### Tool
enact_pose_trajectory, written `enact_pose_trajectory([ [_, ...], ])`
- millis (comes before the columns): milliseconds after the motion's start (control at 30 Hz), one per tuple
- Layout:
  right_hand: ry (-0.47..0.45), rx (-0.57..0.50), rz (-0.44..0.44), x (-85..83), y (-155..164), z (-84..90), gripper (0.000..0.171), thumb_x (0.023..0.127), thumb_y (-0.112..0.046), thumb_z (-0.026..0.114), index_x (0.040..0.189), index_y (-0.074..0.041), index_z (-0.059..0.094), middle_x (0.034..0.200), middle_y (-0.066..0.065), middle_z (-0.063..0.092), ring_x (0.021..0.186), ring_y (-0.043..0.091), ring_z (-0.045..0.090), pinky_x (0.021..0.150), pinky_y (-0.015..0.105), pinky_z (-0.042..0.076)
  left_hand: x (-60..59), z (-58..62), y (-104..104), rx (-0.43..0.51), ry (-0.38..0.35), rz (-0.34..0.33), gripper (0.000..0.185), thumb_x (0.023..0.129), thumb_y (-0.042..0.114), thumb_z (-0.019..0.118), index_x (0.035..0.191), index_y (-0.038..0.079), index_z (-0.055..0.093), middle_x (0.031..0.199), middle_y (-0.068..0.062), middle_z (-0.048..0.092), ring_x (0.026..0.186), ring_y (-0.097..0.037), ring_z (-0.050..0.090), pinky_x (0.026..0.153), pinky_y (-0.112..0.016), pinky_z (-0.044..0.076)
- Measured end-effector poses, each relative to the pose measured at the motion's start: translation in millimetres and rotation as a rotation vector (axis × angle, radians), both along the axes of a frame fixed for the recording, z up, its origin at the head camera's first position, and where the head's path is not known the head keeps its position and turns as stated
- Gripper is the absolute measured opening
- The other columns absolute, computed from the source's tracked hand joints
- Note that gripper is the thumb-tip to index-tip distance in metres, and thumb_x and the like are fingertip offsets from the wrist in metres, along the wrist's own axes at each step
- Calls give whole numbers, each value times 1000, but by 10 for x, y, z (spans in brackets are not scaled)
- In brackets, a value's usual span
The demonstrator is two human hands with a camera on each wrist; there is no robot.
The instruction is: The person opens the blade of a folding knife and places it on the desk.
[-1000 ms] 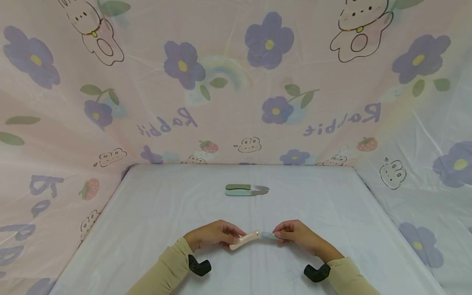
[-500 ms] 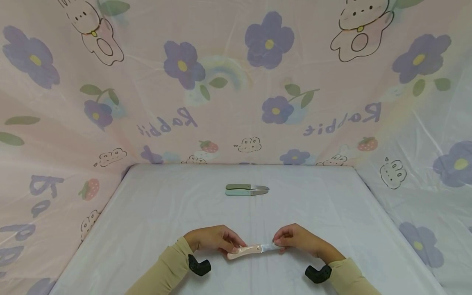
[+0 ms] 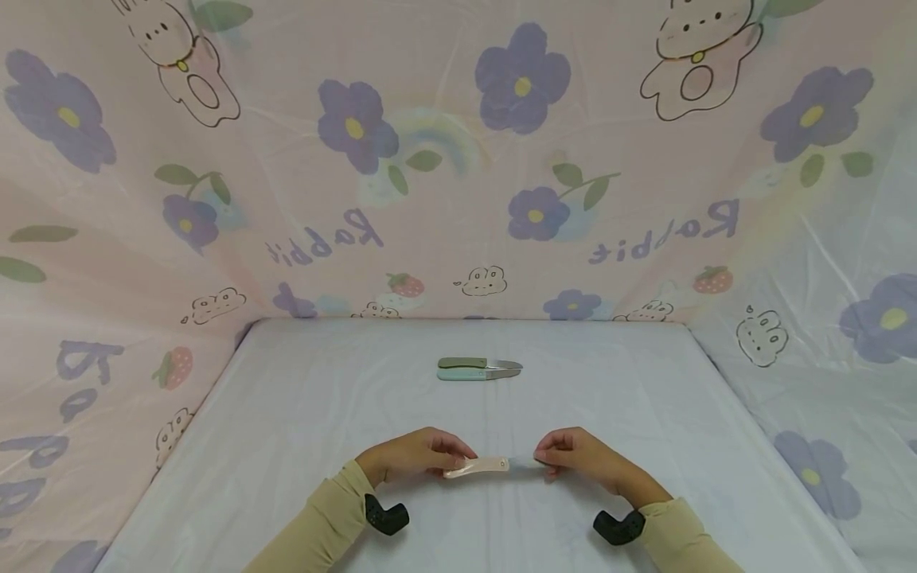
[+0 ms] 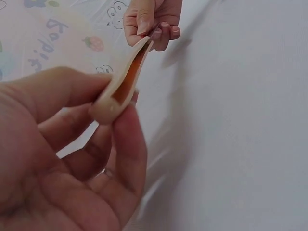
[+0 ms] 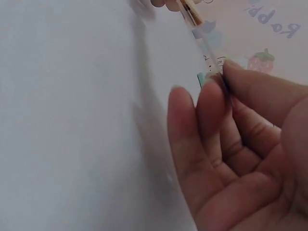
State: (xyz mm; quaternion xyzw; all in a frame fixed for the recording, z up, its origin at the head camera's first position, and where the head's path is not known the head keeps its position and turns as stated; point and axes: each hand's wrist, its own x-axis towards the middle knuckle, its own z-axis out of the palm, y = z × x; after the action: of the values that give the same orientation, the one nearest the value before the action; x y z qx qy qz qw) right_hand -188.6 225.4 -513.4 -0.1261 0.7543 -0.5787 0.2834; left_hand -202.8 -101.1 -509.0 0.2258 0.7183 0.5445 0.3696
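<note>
A folding knife with a pale pink handle (image 3: pixel 481 466) is held level between my two hands, its blade (image 3: pixel 521 461) swung out to the right. My left hand (image 3: pixel 411 456) pinches the handle's rear end between thumb and fingers. In the left wrist view the handle's open slot (image 4: pixel 130 79) shows an orange-brown inside. My right hand (image 3: pixel 586 460) pinches the blade near its tip between thumb and forefinger, covering that end. Seen from the right wrist, the blade (image 5: pixel 211 50) appears edge-on as a thin strip.
Farther back on the white-covered table (image 3: pixel 322 382) lie two more knives side by side, one with a dark green handle (image 3: pixel 462 363), one with a mint handle (image 3: pixel 461 375), both blades pointing right. Printed cloth walls (image 3: pixel 444 191) rise behind and at both sides.
The knife was bent at its pivot a second ago. It straightened as it dipped toward me, then both hands lifted it back up, and it now lies nearly level.
</note>
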Motion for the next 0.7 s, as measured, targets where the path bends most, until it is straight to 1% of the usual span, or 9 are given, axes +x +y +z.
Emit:
enact_pose_trajectory([
  [133, -5, 0, -18, -13, 7, 37, 29, 88, -21, 65, 103, 3, 63, 93, 14, 64, 79, 22, 60, 73, 32, 51, -18, 4, -24, -12, 13, 90, 20, 90, 24, 62, 107, 16, 68, 101, -3, 64, 83, -13, 55, 71, -28, 49],
  [233, -5, -8, -39, -34, 6, 68, 30, 88, -20, 65, 107, 3, 62, 98, 15, 64, 83, 23, 60, 76, 32, 51, -42, 3, -38, -5, 11, 136, 20, 90, 25, 63, 107, 16, 68, 101, -3, 64, 82, -14, 56, 71, -29, 50],
  [367, -5, -28, -75, -77, 1, 93, 33, 89, -20, 64, 109, 6, 60, 103, 17, 63, 88, 25, 60, 79, 33, 51, -78, 5, -54, 37, -8, 183, 22, 89, 22, 64, 109, 12, 67, 104, -5, 63, 86, -17, 57, 74, -32, 51],
  [533, -1, -48, -113, -134, -8, 102, 37, 88, -20, 65, 110, 8, 58, 105, 18, 61, 91, 28, 60, 81, 35, 51, -128, 9, -74, 69, -33, 244, 22, 88, 20, 65, 108, 10, 67, 107, -7, 63, 90, -19, 57, 78, -32, 51],
  [633, 4, -53, -138, -180, -24, 108, 35, 87, -21, 66, 109, 7, 59, 104, 17, 61, 92, 28, 60, 81, 36, 51, -173, 4, -82, 100, -56, 297, 23, 88, 17, 65, 109, 7, 66, 109, -8, 62, 93, -20, 57, 80, -32, 51],
  [700, 4, -52, -160, -221, -39, 108, 34, 87, -21, 66, 108, 6, 60, 103, 17, 61, 91, 28, 60, 81, 36, 51, -212, -1, -85, 119, -59, 345, 25, 88, 16, 65, 110, 4, 64, 110, -9, 62, 95, -20, 58, 82, -32, 51],
])
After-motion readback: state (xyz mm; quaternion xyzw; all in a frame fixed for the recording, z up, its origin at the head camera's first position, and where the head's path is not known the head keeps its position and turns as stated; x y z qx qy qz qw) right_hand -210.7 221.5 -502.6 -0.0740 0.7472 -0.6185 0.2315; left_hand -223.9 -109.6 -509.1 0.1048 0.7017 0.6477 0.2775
